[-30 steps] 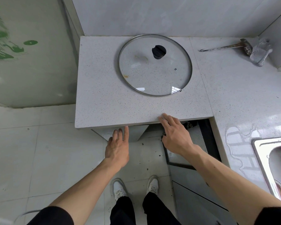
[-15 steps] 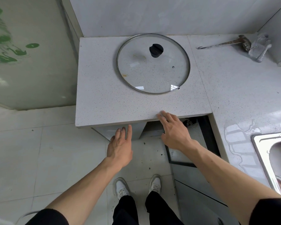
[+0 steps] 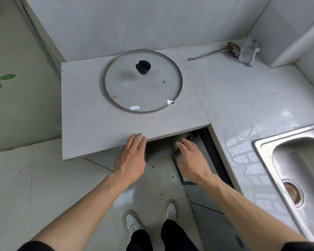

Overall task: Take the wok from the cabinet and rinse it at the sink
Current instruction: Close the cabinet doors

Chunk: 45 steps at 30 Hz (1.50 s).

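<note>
wok hidden; sink [image 3: 261, 147] steel, wet-rimmed

The stainless steel sink [image 3: 286, 160] is sitting empty, set into the speckled white bench [image 3: 91, 124] at its right end.

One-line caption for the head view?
Both open hands, left hand and right hand, reach under the counter beside a glass lid.

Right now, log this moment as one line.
phase: reaching under counter | left hand: open, empty | right hand: open, empty | wok: not visible | glass lid: on countertop | sink: empty
</note>
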### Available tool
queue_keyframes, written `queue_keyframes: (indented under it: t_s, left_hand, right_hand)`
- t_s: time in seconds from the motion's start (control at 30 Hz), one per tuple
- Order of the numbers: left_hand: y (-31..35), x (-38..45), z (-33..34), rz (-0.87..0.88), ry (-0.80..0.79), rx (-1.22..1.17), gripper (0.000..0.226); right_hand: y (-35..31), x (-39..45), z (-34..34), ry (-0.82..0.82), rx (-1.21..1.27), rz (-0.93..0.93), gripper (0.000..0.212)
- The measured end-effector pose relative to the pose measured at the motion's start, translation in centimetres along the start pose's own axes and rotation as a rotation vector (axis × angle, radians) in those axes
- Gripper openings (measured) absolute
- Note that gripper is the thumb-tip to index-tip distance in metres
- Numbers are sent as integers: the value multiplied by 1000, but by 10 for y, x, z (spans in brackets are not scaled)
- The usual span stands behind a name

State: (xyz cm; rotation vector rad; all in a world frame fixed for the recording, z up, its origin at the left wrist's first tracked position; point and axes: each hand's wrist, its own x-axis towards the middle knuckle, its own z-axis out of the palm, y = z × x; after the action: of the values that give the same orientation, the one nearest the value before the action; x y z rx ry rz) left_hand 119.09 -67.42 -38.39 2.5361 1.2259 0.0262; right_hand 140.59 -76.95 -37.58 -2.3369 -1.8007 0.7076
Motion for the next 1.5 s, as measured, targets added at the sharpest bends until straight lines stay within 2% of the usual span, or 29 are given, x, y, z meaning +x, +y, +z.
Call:
queue_keyframes:
  t_s: [0.33, 0.53, 0.67, 1.03, 1.5]
  left_hand:
    - [25, 38, -3, -24, -76, 150, 75]
    - [17, 39, 4, -67, -102, 171, 75]
    - [16, 39, 6, -61, -115, 182, 78]
    - [17, 36, 10, -49, -129, 241, 89]
    - [25, 35, 11, -70, -138, 307, 93]
  right_hand:
    - [66, -32, 9, -101, -72, 270, 74]
    - [70, -35, 19, -124, -187, 264, 77]
    - [65, -33, 25, -59, -137, 306, 76]
    - [76, -41, 21, -55, -93, 295, 96]
    - [67, -42, 19, -21, 13, 247, 93]
